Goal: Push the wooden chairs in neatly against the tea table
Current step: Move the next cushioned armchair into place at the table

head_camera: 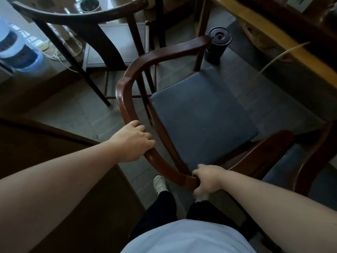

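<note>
A wooden chair (pixel 160 53) with a curved reddish-brown back rail and a blue seat cushion (pixel 200 115) stands in front of me. My left hand (pixel 133 139) grips the left part of the rail. My right hand (pixel 207 178) grips the rail at its near end. The yellow-edged tea table (pixel 284 44) runs along the upper right, with the chair's front pointing toward it. A second, darker wooden chair (pixel 76 17) stands at the upper left. Part of a third chair with a blue cushion (pixel 291 163) shows at the right edge.
A black cylindrical bin (pixel 218 46) stands on the floor by the chair's front left corner. A water dispenser bottle (pixel 16 50) is at far left. Dark wooden furniture (pixel 54 170) fills the lower left. My feet (pixel 160 183) are on the tiled floor behind the chair.
</note>
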